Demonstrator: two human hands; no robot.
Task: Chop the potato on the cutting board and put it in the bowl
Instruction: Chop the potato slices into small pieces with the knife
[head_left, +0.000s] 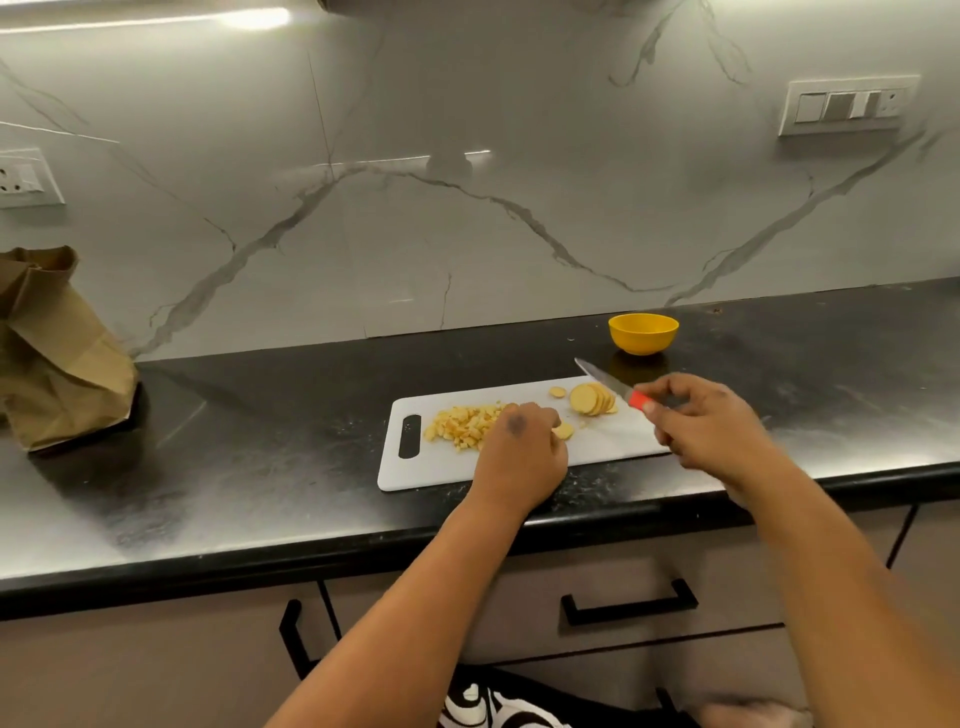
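Red-handled knife gripped by right hand; left hand pinches a slice — a slip could nick fingers.

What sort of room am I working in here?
Most likely a home kitchen: a dark countertop against a marble-look backsplash, drawers below, and a white cutting board holding potato slices.
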